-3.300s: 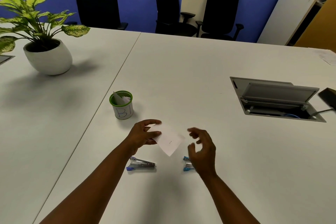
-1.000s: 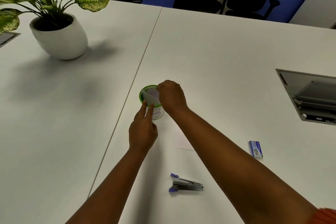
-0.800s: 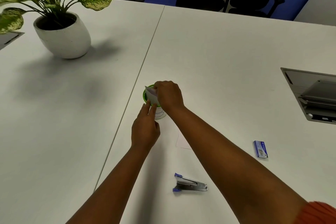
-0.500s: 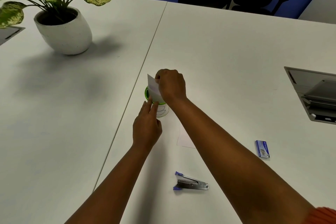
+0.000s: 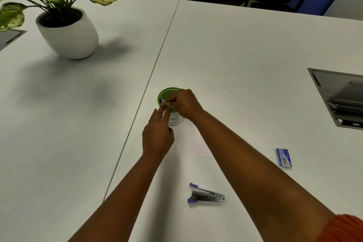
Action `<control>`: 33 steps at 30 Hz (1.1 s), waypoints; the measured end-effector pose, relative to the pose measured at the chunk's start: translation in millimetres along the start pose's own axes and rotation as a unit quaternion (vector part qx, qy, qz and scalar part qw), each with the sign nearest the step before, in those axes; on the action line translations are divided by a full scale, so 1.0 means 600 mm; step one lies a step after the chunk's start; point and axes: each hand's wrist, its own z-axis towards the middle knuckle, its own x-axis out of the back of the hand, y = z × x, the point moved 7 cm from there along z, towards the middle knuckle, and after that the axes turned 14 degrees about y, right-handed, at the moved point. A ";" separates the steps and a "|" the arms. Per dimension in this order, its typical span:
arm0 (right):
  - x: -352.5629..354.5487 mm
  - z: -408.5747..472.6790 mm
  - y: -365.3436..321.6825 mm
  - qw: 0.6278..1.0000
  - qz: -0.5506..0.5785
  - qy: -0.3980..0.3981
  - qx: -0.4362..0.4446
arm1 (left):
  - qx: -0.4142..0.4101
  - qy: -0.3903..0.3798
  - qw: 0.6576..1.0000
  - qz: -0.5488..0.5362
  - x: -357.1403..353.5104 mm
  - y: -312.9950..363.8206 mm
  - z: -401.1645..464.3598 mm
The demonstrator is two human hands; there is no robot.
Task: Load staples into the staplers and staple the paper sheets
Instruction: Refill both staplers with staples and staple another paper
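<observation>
Paper sheet [image 5: 167, 104] pinched by my right hand [image 5: 185, 103] over the green cup [image 5: 170, 104]; left hand [image 5: 157, 135] steadies the cup, fingers extended. Stapler [image 5: 206, 195] lies nearer me on the counter [image 5: 245, 55].

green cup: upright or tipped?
Upright. The green cup stands on its base on the table, rim facing up, with both hands at it.

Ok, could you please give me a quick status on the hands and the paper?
Right hand pinching folded paper at green-rimmed cup. Left hand steadying cup. Stapler, staple box idle. Nothing in the way.
</observation>
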 end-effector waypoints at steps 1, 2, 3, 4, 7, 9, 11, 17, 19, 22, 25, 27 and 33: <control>0.009 0.002 0.004 1.000 0.030 0.003 -0.006 | -0.004 -0.006 1.000 0.004 0.000 0.000 -0.001; 0.021 0.002 0.011 0.997 0.069 0.015 -0.021 | -0.006 -0.013 1.000 0.008 -0.002 0.000 -0.001; 0.037 0.001 0.021 0.991 0.118 0.035 -0.045 | -0.006 -0.019 1.000 0.011 -0.002 -0.001 -0.001; 0.053 -0.002 0.033 0.981 0.169 0.061 -0.070 | -0.007 -0.024 1.000 0.015 -0.003 -0.001 0.000; 0.100 -0.027 0.078 0.945 0.274 0.127 -0.128 | -0.020 -0.035 0.999 0.020 -0.002 0.000 -0.002; 0.122 -0.055 0.108 0.942 0.262 0.156 -0.141 | -0.025 -0.035 0.999 0.016 -0.001 -0.001 -0.006; 0.132 -0.093 0.135 0.953 0.214 0.158 -0.145 | -0.031 -0.027 0.999 0.013 0.002 0.001 -0.014; 0.117 -0.219 0.195 0.983 0.091 0.100 -0.122 | -0.061 -0.023 0.998 -0.011 -0.005 0.003 -0.073; 0.117 -0.253 0.218 0.987 0.065 0.082 -0.123 | -0.058 -0.061 0.996 0.005 -0.022 -0.005 -0.101; 0.138 -0.302 0.259 0.990 0.017 0.063 -0.124 | -0.041 -0.120 0.992 0.027 -0.042 -0.021 -0.141; 0.170 -0.357 0.307 0.989 -0.009 0.041 -0.140 | -0.029 -0.150 0.987 0.044 -0.047 -0.038 -0.173; 0.183 -0.395 0.333 0.987 -0.011 0.000 -0.159 | -0.030 -0.170 0.983 0.061 -0.050 -0.043 -0.190; 0.171 -0.471 0.363 0.978 -0.092 -0.117 -0.144 | -0.016 -0.185 0.979 0.086 -0.043 -0.042 -0.226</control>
